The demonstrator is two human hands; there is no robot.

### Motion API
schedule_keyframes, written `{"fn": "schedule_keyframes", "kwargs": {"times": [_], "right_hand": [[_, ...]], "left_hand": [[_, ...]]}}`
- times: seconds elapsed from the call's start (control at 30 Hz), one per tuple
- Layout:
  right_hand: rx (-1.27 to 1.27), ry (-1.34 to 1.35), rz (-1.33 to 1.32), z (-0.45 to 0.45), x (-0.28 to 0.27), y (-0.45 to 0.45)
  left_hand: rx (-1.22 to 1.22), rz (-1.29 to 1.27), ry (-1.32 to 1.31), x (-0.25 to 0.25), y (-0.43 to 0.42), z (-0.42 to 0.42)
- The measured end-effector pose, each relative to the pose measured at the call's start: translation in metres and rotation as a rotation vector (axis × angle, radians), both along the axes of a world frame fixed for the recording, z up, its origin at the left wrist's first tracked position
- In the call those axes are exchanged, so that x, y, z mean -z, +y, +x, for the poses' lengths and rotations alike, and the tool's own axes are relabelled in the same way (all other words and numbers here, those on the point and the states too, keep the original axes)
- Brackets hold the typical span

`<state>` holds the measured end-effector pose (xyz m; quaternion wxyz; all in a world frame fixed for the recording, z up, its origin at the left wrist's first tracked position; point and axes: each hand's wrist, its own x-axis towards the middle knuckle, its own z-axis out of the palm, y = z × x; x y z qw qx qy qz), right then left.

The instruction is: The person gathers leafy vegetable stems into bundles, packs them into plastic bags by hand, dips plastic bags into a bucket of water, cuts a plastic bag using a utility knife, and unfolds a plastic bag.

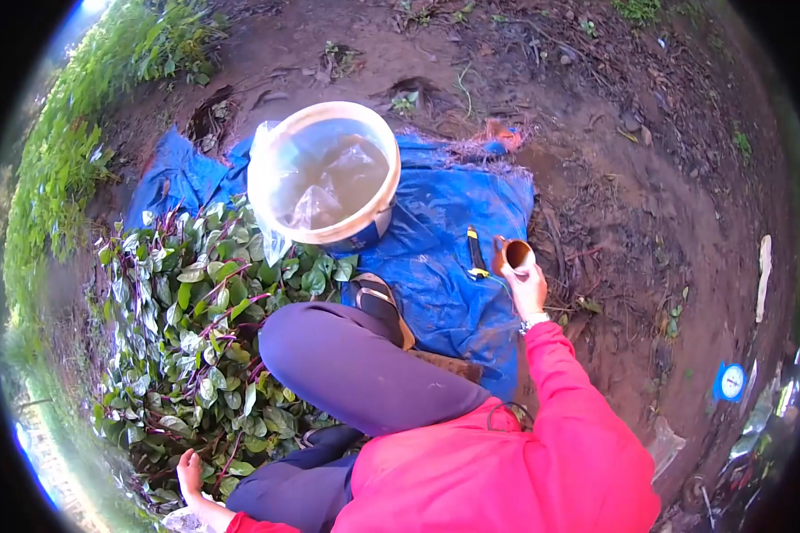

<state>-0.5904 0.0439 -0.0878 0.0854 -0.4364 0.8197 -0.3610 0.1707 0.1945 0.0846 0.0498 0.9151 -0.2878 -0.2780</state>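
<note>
My right hand (529,291) is closed on a brown mug (501,258) at the right side of a blue tarp (453,311). The mug's opening faces up toward me; I cannot tell what is in it. Just left of the mug lies a black and yellow hand tool (474,253). At the lower left, my left hand (192,484) is beside a large pile of leafy greens with purple stems (196,311). Its visible fingers are stretched out, and it holds nothing that I can see.
A white bucket (387,164) holding cloudy water and clear plastic stands on the tarp, beyond the greens. My bent leg (373,360) lies between the greens and my right arm. A blue-framed dial (730,382) is on the brown soil at far right. Grass (71,151) borders the left.
</note>
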Motion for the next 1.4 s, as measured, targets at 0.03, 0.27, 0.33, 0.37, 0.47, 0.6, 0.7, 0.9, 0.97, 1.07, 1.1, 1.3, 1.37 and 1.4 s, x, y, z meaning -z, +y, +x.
{"fn": "schedule_keyframes", "kwargs": {"times": [0.03, 0.27, 0.33, 0.37, 0.47, 0.6, 0.7, 0.9, 0.97, 1.07, 1.1, 1.3, 1.37, 1.4], "right_hand": [[0.062, 0.003, 0.042, -0.015, 0.020, 0.018], [0.160, -0.027, 0.202, -0.028, 0.054, 0.066], [0.034, -0.049, 0.127, -0.011, 0.058, 0.045], [-0.006, -0.058, 0.106, -0.001, 0.060, 0.030], [-0.102, -0.142, 0.041, 0.034, 0.073, -0.018], [-0.125, -0.197, -0.017, 0.067, 0.110, -0.068], [-0.223, -0.171, 0.026, 0.067, 0.152, -0.080], [-0.006, 0.039, 0.299, 0.051, 0.112, -0.056], [-0.118, 0.007, 0.465, 0.030, 0.146, -0.043], [-0.172, 0.047, 0.850, 0.029, 0.121, -0.049], [-0.100, -0.083, 0.846, 0.033, 0.116, -0.048], [-0.055, -0.386, 0.866, 0.023, 0.159, -0.075], [0.058, -0.716, 0.487, 0.017, 0.149, -0.080], [0.120, -0.882, 0.295, 0.014, 0.140, -0.081]], "left_hand": [[-0.048, 0.034, 0.073, -0.002, -0.002, -0.015], [-0.103, 0.073, 0.294, -0.002, -0.027, -0.053], [-0.088, 0.052, 0.243, -0.003, -0.030, -0.057], [-0.103, 0.057, 0.260, -0.005, -0.031, -0.060], [-0.111, 0.101, 0.266, -0.009, -0.027, -0.066], [-0.128, 0.076, 0.288, -0.002, -0.015, -0.059], [-0.161, 0.056, 0.284, -0.007, -0.011, -0.067], [-0.146, 0.097, 0.260, 0.003, 0.011, -0.055], [-0.132, 0.097, 0.231, 0.000, 0.011, -0.059], [-0.123, 0.097, 0.221, 0.002, 0.010, -0.059], [-0.119, 0.066, 0.227, 0.002, 0.009, -0.060], [0.076, -0.111, 0.141, 0.014, 0.008, -0.055], [0.099, -0.147, 0.119, 0.011, 0.008, -0.059], [0.098, -0.155, 0.106, 0.004, 0.003, -0.066]]}}
